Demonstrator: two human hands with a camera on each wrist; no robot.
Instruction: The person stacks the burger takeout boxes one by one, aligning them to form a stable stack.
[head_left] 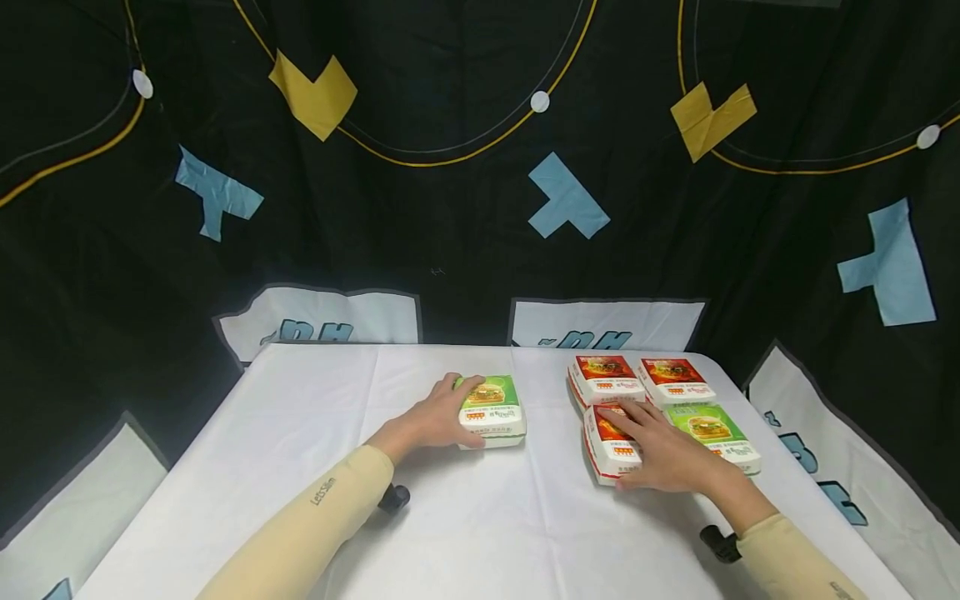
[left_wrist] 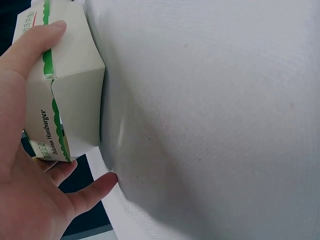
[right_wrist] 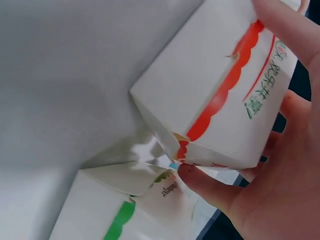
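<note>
On the middle of the white table, my left hand (head_left: 438, 414) grips a green-topped hamburger box (head_left: 498, 403) from its left side. In the left wrist view the thumb presses on the box's white front wall (left_wrist: 75, 55), and the other fingers reach round behind. My right hand (head_left: 670, 446) holds a red-topped hamburger box (head_left: 613, 446), the nearest left one of a two-by-two group. Its thumb lies on the front wall, with the fingers spread across the top and back. Just right of that box sits another green-topped hamburger box (head_left: 707, 425), partly covered by the hand.
Two more red-topped hamburger boxes, the back left one (head_left: 606, 375) and the back right one (head_left: 677, 379), stand behind the right hand. The white tablecloth (head_left: 465, 533) ends at a far edge before a black curtain (head_left: 450, 250) with tape pieces.
</note>
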